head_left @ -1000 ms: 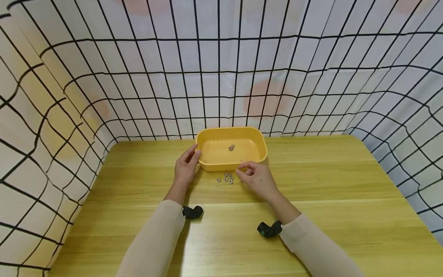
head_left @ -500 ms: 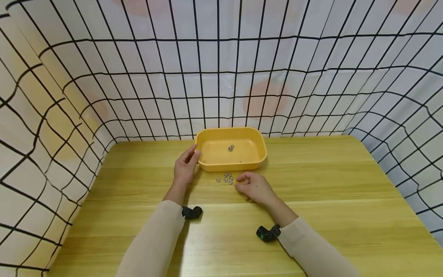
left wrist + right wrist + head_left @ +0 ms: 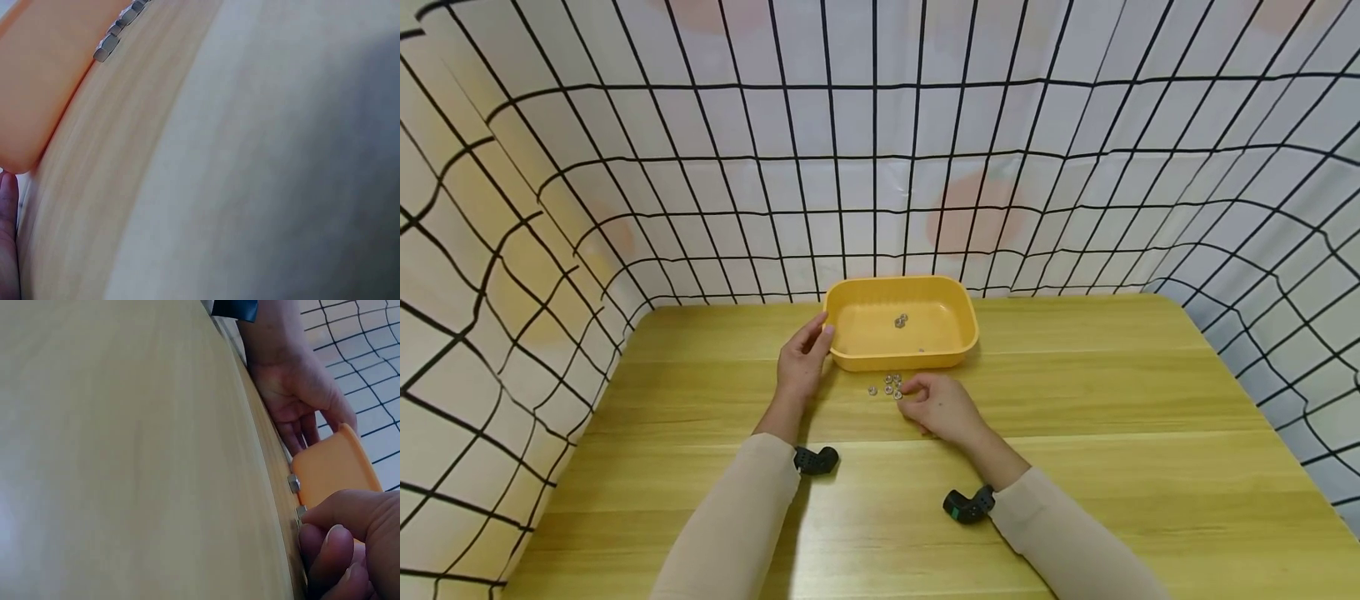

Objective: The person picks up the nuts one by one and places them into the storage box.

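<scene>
At the left end of a yellow tray [image 3: 895, 362], my left hand [image 3: 801, 367] holds the wall, thumb towards the front corner. Several small metal nuts [image 3: 888, 380] lie grouped on the table just before the tray, with one [image 3: 872, 390] slightly apart on the left. My right hand [image 3: 942, 410] is at the right side of this group, its thumb and forefinger tips around the nearest nut [image 3: 898, 395]. In the right wrist view, its other fingers are curled and a fingertip touches a nut [image 3: 302, 511]. Nuts [image 3: 901, 321] also lie inside the tray.
The wooden table [image 3: 1075, 375] stretches to both sides of the tray. Behind it hangs a white cloth with a black grid [image 3: 880, 183], which also encloses the left and right sides. Black devices [image 3: 816, 460] are strapped to both wrists.
My right hand has come back from the tray's front rim to the nuts on the table, then slid left until its fingertips reach one. The left hand and tray keep their place.
</scene>
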A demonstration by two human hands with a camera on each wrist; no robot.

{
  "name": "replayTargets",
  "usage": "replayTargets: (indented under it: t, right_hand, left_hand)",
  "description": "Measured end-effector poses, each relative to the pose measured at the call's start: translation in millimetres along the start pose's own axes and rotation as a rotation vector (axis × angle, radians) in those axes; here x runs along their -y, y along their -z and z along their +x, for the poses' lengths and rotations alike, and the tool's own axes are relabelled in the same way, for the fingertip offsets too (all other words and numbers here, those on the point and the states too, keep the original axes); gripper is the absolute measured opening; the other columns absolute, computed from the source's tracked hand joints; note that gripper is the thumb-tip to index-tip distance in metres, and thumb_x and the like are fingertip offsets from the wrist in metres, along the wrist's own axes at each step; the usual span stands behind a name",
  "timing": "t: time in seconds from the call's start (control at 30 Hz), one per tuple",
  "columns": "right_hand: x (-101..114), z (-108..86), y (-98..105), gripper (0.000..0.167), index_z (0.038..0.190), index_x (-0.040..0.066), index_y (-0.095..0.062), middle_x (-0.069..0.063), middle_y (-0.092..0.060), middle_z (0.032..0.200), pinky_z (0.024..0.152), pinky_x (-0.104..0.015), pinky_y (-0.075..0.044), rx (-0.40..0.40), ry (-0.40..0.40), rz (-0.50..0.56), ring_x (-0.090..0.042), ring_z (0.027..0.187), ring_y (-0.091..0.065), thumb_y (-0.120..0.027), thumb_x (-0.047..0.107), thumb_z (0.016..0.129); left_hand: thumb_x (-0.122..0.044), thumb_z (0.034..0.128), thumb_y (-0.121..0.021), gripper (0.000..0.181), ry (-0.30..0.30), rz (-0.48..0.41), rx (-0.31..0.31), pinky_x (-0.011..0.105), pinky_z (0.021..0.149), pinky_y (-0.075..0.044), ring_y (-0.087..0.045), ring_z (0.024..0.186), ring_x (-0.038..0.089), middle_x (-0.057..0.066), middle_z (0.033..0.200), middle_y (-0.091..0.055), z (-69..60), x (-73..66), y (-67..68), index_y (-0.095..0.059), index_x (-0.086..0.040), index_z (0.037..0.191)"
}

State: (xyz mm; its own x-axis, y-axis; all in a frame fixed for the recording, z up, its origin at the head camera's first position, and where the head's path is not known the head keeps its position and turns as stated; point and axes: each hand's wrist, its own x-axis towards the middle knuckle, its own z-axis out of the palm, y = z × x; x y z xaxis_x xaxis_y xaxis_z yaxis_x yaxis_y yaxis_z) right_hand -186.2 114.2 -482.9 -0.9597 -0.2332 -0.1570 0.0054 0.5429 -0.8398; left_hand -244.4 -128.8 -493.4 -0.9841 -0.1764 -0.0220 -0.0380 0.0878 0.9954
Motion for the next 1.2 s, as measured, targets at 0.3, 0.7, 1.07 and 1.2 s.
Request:
replayTargets:
  t: [0.3, 0.7, 1.07, 1.2]
  right_hand:
    - [2.8, 3.7, -4.6, 0.015, 0.102, 0.015, -0.072, 0.003, -0.064, 0.064, 0.045, -0.024, -0.044, -0.024, 0.017, -0.059, -0.012, 0.046, -0.057, -0.076, 0.021, 0.089]
    - [4.1, 3.5, -7.5, 0.01, 0.093, 0.017, -0.071, 0.004, -0.064, 0.066, 0.049, -0.027, -0.046, -0.043, 0.01, -0.096, -0.012, 0.047, -0.059, -0.076, 0.024, 0.088]
    - [3.8, 1.0, -7.5, 0.008, 0.091, 0.018, -0.071, 0.004, -0.065, 0.068, 0.053, -0.028, -0.048, -0.05, 0.035, -0.099, -0.012, 0.05, -0.06, -0.077, 0.023, 0.087]
    - [5.3, -0.9, -6.5, 0.009, 0.092, 0.017, -0.071, 0.002, -0.065, 0.067, 0.051, -0.028, -0.047, -0.036, 0.032, -0.073, -0.014, 0.051, -0.059, -0.078, 0.022, 0.088]
  left_hand:
    - [-0.038, 0.1007, -0.066, 0.043, -0.004, 0.005, 0.004, 0.041, 0.113, -0.048, -0.052, 0.138, 0.021, 0.009, 0.142, -0.061, 0.0, 0.7, 0.2, -0.063, -0.024, 0.141]
    - [-0.035, 0.1014, -0.065, 0.043, -0.011, -0.005, 0.006, 0.041, 0.113, -0.047, -0.052, 0.139, 0.023, 0.011, 0.143, -0.06, -0.4, 0.2, 0.3, -0.063, -0.021, 0.142]
    - [-0.036, 0.1008, -0.066, 0.043, 0.009, -0.013, 0.002, 0.04, 0.111, -0.049, -0.052, 0.138, 0.021, 0.01, 0.143, -0.06, 0.0, -1.3, 0.1, -0.063, -0.022, 0.141]
    - [-0.037, 0.1007, -0.066, 0.043, 0.014, -0.011, 0.001, 0.04, 0.111, -0.049, -0.052, 0.137, 0.021, 0.009, 0.143, -0.06, -0.1, -1.2, -0.1, -0.064, -0.023, 0.141]
